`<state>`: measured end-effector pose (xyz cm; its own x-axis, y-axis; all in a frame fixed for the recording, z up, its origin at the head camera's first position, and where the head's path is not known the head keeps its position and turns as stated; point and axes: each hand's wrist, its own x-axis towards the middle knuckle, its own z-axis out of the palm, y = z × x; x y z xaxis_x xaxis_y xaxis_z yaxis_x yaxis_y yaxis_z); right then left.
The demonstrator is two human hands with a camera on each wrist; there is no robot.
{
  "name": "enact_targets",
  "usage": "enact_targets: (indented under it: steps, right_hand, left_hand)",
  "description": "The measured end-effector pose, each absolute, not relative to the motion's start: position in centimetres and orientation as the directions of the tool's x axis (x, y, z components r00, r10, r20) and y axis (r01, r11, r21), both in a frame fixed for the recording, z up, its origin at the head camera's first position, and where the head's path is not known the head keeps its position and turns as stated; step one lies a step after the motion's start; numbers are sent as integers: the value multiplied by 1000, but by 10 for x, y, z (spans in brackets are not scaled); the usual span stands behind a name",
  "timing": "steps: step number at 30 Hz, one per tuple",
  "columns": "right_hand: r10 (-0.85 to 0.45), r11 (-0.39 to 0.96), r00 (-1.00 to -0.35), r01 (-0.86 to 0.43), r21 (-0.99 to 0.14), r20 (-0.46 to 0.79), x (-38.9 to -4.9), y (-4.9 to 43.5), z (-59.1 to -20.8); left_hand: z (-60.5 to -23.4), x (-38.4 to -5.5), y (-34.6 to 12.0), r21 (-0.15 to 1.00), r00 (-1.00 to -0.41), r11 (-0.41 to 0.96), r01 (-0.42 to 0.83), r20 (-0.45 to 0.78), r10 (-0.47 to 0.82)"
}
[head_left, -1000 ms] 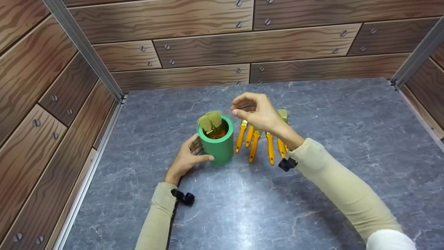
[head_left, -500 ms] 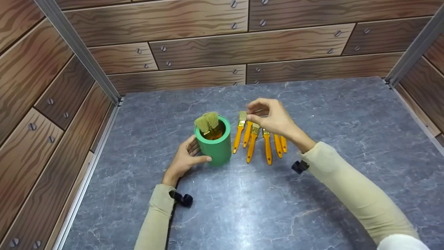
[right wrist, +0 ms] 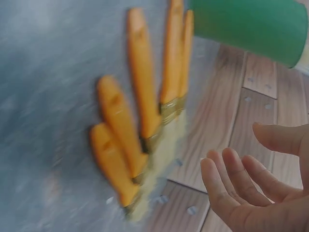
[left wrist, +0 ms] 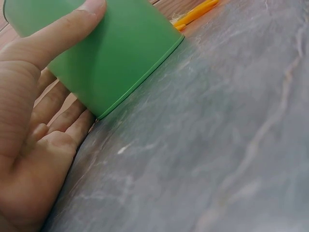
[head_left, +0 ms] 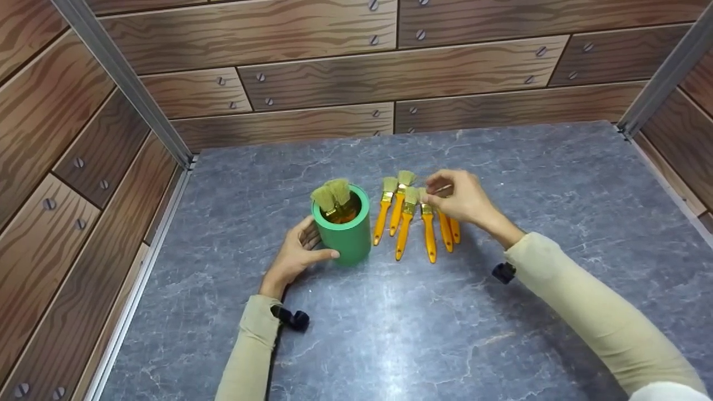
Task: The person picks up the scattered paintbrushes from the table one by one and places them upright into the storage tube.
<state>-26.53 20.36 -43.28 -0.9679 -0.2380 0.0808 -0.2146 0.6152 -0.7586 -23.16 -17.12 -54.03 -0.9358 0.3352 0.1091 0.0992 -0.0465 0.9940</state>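
Nearest, two pale sleeves (head_left: 248, 356) angle inward over the counter (head_left: 473, 345), the left one rising steeply, the right one slanting in from the near right. Of the two hands, the left hand (head_left: 295, 255) holds a green cup (head_left: 346, 242) low down, its thumb laid across the near side and its fingers behind the left side. This cup stands upright on the counter, long axis vertical and mouth up, nearer the left edge than the right. Inside it two brushes (head_left: 330, 196) point bristles up, tipped leftward against the rim.

Just right of the cup, six brushes (head_left: 405, 234) lie flat in a loose fan, handles toward the near edge, bristles toward the far edge; the leftmost lean rightward as they go back, the rightmost leftward. Over the right-hand bristles hangs the right hand (head_left: 465, 197), pointing left, fingers loosely bent and thumb apart from them, the gap fairly narrow. Beyond the counter's far edge rises a wood-patterned wall (head_left: 334, 61).
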Motion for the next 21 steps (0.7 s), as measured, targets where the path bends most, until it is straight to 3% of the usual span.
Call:
enact_targets:
  steps: [21]
  right_hand:
    - [-183,684,-983,-146,-715,25,-273,237,-464]
  left_hand:
    - [-541,-231,-172,994,-935,-54,91,104,340]
